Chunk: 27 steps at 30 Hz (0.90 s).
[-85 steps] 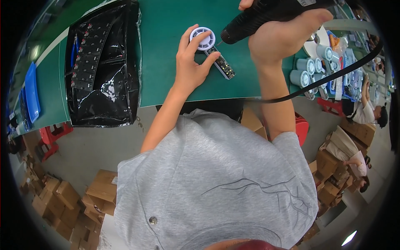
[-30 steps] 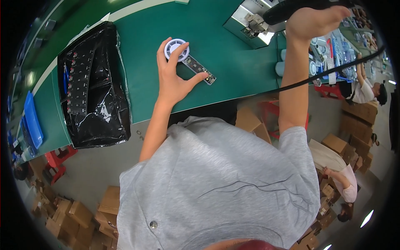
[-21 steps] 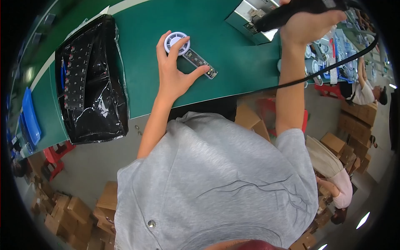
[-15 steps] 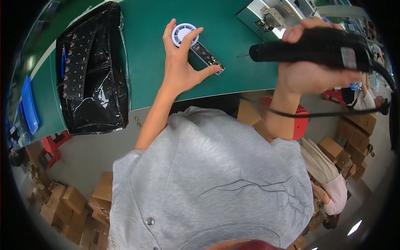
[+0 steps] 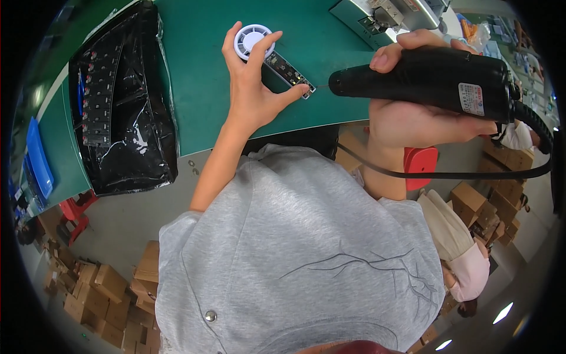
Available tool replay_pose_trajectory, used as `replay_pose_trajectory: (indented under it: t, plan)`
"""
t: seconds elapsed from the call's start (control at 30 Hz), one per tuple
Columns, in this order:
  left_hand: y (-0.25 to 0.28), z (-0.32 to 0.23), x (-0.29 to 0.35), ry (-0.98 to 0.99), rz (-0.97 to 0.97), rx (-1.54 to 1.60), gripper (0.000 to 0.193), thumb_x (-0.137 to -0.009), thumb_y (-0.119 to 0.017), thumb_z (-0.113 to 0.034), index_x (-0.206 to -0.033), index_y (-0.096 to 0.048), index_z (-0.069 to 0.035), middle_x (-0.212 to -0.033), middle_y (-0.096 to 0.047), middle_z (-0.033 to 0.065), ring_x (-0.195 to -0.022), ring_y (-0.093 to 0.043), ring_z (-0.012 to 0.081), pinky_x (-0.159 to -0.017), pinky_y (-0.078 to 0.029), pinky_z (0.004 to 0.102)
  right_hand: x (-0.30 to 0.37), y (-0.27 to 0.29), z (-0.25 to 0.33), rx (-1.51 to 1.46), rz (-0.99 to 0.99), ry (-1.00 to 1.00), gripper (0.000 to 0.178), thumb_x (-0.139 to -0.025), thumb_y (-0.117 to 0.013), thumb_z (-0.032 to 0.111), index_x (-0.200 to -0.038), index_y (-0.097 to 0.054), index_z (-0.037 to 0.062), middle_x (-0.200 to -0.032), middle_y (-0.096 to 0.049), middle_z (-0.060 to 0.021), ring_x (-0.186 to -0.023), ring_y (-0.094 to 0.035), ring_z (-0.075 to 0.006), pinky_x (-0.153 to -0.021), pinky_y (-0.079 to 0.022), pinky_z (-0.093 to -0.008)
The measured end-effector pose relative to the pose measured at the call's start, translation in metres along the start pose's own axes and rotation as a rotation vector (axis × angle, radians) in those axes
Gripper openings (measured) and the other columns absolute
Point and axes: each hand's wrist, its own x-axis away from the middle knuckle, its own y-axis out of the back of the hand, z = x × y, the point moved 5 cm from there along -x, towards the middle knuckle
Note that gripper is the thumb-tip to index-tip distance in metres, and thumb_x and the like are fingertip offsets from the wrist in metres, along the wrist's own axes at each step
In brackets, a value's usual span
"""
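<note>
Your left grip (image 5: 254,93) pinches the small white fan (image 5: 276,61) at its round head (image 5: 252,41) and bottom end, at 12 o'clock over the green desk (image 5: 321,35). Your right grip (image 5: 407,123) wraps the black driver (image 5: 421,76) at 2 o'clock. The fan looks light and stiff, but its bare board (image 5: 288,71) could break, so hold the head and edges. Since the earlier frame, the driver is nearer the fan's bottom end.
</note>
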Motion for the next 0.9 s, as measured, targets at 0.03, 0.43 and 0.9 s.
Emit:
replay_pose_trajectory:
  t: [0.03, 0.43, 0.9]
  plan:
    - [0.000, 0.000, 0.000, -0.007, -0.005, -0.004, 0.097, -0.059, -0.106, -0.026, -0.146, -0.062, -0.024, -0.164, -0.022, 0.0196, -0.138, -0.051, 0.0400, -0.115, -0.049, 0.0477, 0.001, 0.001, -0.002, -0.007, -0.025, -0.034, 0.098, -0.094, -0.025, 0.095, -0.137, -0.053, 0.0114, -0.105, -0.073, -0.0266, -0.066, -0.070, -0.0293, -0.060, -0.060, -0.0398]
    - [0.000, 0.001, 0.000, -0.029, 0.003, -0.007, 0.094, -0.060, -0.104, -0.023, -0.144, -0.063, -0.025, -0.163, -0.019, 0.0245, -0.136, -0.050, 0.0447, -0.109, -0.053, 0.0504, 0.003, 0.004, -0.003, -0.003, 0.007, 0.049, 0.099, -0.093, -0.028, 0.095, -0.136, -0.052, 0.0082, -0.104, -0.073, -0.0280, -0.066, -0.071, -0.0301, -0.060, -0.060, -0.0405]
    - [-0.001, 0.003, 0.001, -0.048, -0.013, -0.015, 0.094, -0.059, -0.104, -0.025, -0.143, -0.064, -0.024, -0.163, -0.021, 0.0257, -0.137, -0.049, 0.0453, -0.109, -0.052, 0.0506, 0.011, -0.004, -0.009, -0.120, 0.021, 0.032, 0.103, -0.087, -0.032, 0.100, -0.138, -0.055, 0.0135, -0.094, -0.070, -0.0237, -0.060, -0.066, -0.0287, -0.056, -0.058, -0.0403]
